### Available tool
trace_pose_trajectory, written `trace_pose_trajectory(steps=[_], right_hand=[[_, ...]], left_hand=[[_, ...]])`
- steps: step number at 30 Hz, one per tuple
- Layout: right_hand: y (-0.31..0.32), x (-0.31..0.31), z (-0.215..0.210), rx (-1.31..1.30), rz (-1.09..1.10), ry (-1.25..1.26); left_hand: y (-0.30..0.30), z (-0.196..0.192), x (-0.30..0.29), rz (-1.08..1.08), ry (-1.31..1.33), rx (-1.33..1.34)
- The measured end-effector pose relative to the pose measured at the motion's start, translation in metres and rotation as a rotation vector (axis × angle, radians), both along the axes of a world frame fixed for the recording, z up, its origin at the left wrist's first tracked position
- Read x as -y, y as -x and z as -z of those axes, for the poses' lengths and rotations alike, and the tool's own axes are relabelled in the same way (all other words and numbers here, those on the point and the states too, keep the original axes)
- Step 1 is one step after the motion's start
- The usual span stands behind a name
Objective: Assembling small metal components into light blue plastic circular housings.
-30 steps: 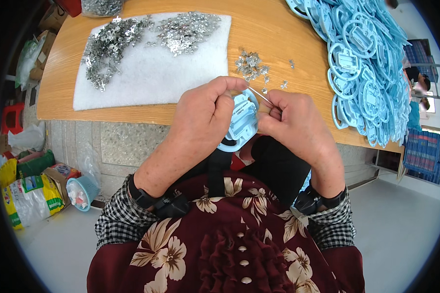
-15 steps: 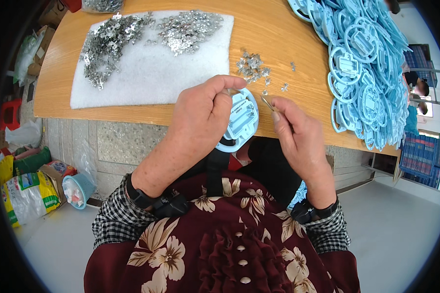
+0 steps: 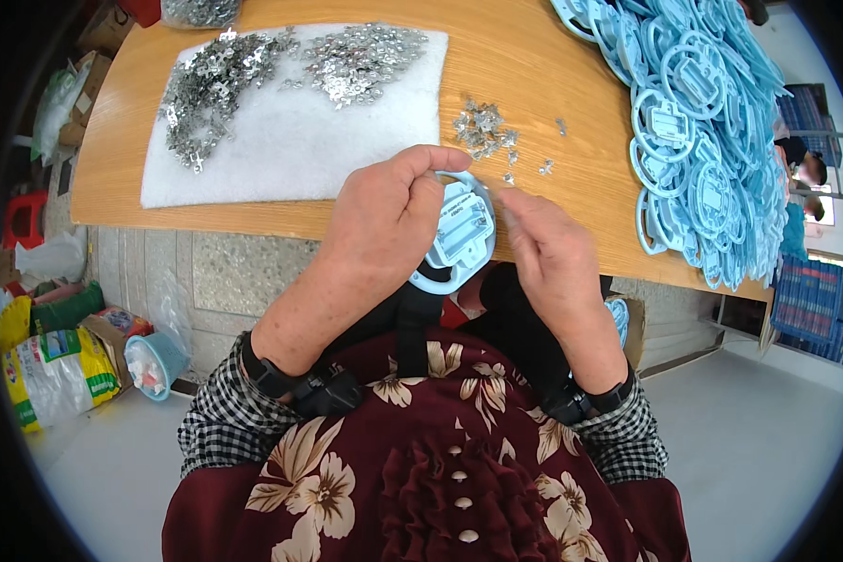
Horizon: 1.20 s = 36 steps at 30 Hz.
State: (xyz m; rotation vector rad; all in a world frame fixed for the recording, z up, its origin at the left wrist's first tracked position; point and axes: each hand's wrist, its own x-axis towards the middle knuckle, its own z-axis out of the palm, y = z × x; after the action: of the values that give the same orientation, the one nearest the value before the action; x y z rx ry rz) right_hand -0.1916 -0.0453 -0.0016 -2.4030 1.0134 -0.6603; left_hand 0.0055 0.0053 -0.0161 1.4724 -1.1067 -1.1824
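My left hand (image 3: 384, 220) grips a light blue round plastic frame (image 3: 454, 234) with a white rectangular middle, held over the near edge of the wooden table (image 3: 525, 66). My right hand (image 3: 553, 253) is beside the frame on its right, fingers pinched together at the frame's upper right edge; whether a small metal piece is between them I cannot tell. Just beyond the hands lies a small cluster of loose metal clips (image 3: 482, 126) on the table.
A white foam pad (image 3: 290, 140) on the table carries two heaps of metal clips (image 3: 215, 84). A big pile of blue plastic frames (image 3: 702, 112) fills the right side. On the floor at left stand bags, a small blue bucket (image 3: 155, 361) and boxes.
My right hand has drawn back from the frame's centre toward its right edge. The frame in my left hand has tilted so that its white middle faces up.
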Motion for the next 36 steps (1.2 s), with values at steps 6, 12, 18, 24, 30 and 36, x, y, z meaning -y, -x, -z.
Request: trace_pose_trajectory(steps=[6,12,18,24,30,36], right_hand=[[0.006,-0.009,0.004,0.152,0.139,-0.234],[-0.006,-0.002,0.005,0.240,0.129,-0.449],[-0.017,0.006,-0.007,0.100,0.093,-0.372],[-0.020,0.013,-0.022,-0.061,0.090,-0.401],[-0.025,0.007,-0.022,0.031,0.100,-0.396],[0.003,0.006,-0.014,-0.012,0.119,-0.225]], left_hand=[[0.000,0.001,0.002,0.013,-0.025,0.004],[0.002,0.001,0.001,0.005,0.004,0.035],[0.003,-0.001,0.001,0.010,0.032,0.152],[0.002,0.003,0.001,0.006,0.054,0.166],[0.001,0.000,0.001,0.013,0.081,0.195],[0.002,0.007,0.001,-0.013,0.074,0.168]])
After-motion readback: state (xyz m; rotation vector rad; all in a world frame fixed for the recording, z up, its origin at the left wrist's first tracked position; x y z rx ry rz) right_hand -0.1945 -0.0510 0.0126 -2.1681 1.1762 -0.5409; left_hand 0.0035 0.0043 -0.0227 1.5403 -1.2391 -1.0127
